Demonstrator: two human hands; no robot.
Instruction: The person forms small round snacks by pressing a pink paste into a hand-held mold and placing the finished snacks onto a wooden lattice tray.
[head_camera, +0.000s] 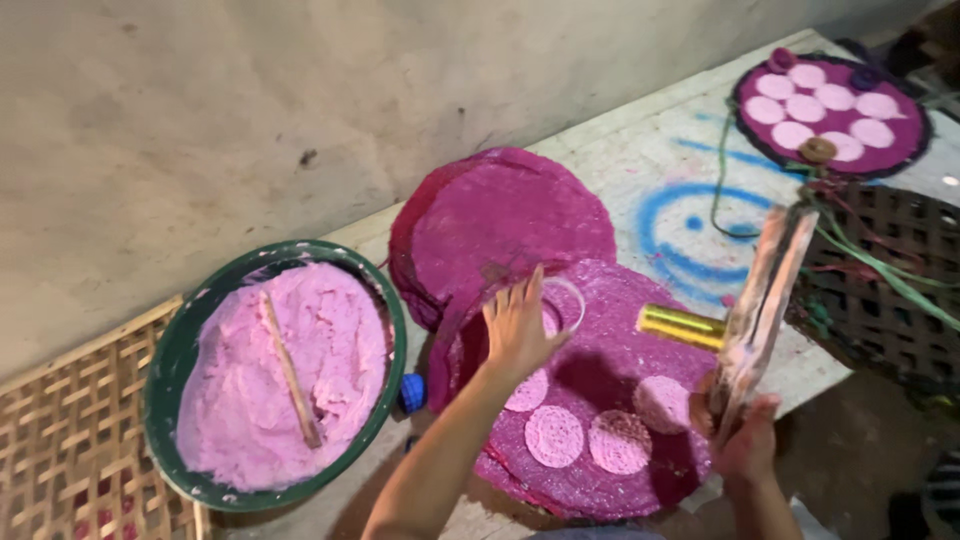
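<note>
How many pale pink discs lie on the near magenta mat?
4 show: one at front left, one beside it, one toward the right hand, one partly under the left hand. More may be hidden beneath that hand.
</note>
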